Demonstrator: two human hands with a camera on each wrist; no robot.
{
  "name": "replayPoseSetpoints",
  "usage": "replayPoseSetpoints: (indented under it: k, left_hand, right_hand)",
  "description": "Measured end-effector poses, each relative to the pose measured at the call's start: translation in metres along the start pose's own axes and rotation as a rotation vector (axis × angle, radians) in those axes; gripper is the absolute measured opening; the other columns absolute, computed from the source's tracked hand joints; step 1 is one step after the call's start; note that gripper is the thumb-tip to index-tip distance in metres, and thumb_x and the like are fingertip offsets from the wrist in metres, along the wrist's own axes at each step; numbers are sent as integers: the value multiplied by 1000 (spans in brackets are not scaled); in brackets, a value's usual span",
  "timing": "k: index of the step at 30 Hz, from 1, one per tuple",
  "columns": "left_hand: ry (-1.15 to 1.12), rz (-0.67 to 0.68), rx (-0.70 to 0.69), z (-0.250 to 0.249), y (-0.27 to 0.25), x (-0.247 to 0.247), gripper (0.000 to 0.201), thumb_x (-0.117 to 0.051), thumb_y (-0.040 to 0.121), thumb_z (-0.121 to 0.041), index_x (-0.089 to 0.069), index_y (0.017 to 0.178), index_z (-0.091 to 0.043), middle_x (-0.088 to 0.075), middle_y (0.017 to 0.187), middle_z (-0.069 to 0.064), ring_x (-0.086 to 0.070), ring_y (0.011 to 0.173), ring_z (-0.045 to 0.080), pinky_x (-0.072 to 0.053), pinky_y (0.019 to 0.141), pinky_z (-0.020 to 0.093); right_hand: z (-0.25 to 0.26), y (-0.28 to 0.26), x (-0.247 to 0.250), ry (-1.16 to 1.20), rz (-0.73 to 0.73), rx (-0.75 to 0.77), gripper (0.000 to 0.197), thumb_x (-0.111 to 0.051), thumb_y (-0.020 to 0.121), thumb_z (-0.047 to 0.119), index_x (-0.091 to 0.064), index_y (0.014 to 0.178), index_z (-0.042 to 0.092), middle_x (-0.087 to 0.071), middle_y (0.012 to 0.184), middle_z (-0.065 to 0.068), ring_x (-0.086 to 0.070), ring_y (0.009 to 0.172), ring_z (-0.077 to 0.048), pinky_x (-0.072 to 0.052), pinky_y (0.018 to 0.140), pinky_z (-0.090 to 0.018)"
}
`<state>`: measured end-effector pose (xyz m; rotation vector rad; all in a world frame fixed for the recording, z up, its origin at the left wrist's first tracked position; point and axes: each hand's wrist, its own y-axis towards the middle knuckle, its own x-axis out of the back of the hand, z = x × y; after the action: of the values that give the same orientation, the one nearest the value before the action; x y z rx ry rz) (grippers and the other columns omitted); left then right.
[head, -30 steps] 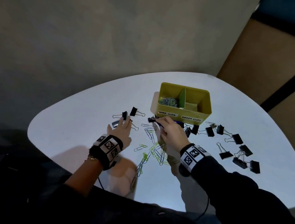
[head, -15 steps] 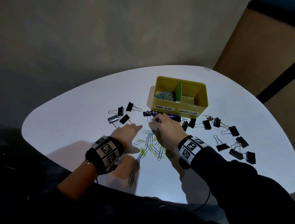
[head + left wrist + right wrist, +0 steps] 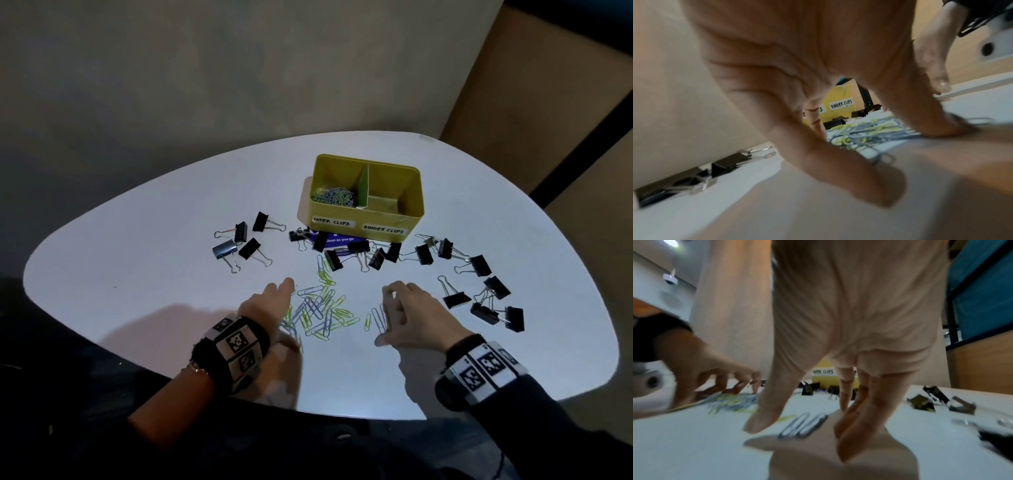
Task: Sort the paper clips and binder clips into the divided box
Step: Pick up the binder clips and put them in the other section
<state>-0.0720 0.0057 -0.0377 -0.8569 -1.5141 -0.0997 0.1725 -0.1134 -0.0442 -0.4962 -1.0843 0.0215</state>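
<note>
A white rounded table (image 3: 171,260) bears everything. A blue card (image 3: 337,240) printed with white lettering (only "lean as you go" shows) lies at its twelve o'clock side. Grey wall (image 3: 205,85) rises at twelve, wooden panelling (image 3: 534,85) toward two o'clock.

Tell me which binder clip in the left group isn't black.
The silver binder clip, at the near-left corner of that group of four. Its body is shiny metallic grey; the three black binder clips around it are matte. It lies on the table, untouched.

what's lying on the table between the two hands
In the head view, a loose pile of green and silver paper clips lies between the left hand and right hand.
</note>
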Motion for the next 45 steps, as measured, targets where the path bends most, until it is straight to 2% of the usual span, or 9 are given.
replayPoseSetpoints:
  k: [5,7,13,18,22,27,34,39,45]
  left_hand:
    - [-154,44,-16,-14,19,5,66,-74,79,-38,-35,126,-12,-51,121,13,-57,105,33,-46,86,40]
    - [-158,35,1,-14,19,8,79,-78,72,-44,-34,129,-13,-47,125,10,-55,109,31,-48,88,41]
    - [-35,38,40,-26,16,4,112,-91,42,-50,-30,127,-11,-38,124,9,-58,107,32,-52,83,42]
    - [-188,-20,12,-28,33,2,80,-87,62,-36,-40,122,-10,-44,122,11,-57,105,36,-50,79,40]
    - [-230,-52,12,-27,41,7,46,-80,74,-21,-54,110,-10,-52,116,13,-61,84,33,-47,52,31]
    - [-293,-109,52,-29,48,9,22,-74,79,-14,-63,96,-6,-67,101,19,-68,86,39,-57,73,37]
    - [-400,-105,-1,-18,55,15,5,-74,75,-5,-71,74,-2,-58,61,8,-62,63,31,-60,69,44]
    - [-596,-59,-43,-8,53,27,9,-71,77,3,-68,69,-1,-65,64,20,-59,50,27,-57,54,37]
    - [-744,-245,-134,-19,53,97,6,-75,79,-8,-70,77,-7,-69,72,13,-65,52,14,-55,50,21]
  right_hand:
    - [25,10,-27,137,-93,86,54,-79,74,29,-48,116,18,-52,110,-4,-55,101,-24,-47,85,-33]
    - [35,16,-27,168,-137,109,48,-76,78,25,-50,116,15,-52,112,-5,-56,105,-26,-48,87,-35]
    - [48,17,-19,112,-15,95,99,-94,49,34,-41,128,11,-39,119,-4,-49,107,-25,-47,94,-39]
    - [60,40,-26,154,-11,188,93,-91,56,32,-41,133,18,-39,121,-8,-50,109,-30,-46,95,-42]
    - [62,52,-25,125,-41,269,56,-79,75,28,-51,123,18,-48,113,-8,-52,102,-28,-45,89,-42]
    - [62,55,-26,89,-191,258,20,-66,87,21,-60,101,7,-56,98,-11,-53,90,-28,-36,72,-33]
    - [58,49,5,282,-235,244,16,-62,91,12,-56,76,9,-59,79,-10,-53,72,-26,-43,66,-34]
    - [74,47,67,656,-328,231,17,-59,92,12,-65,105,4,-64,90,1,-66,68,-7,-56,58,-19]
    - [93,102,122,596,-526,191,14,-62,91,12,-66,103,7,-67,98,-8,-66,90,-23,-60,78,-37]
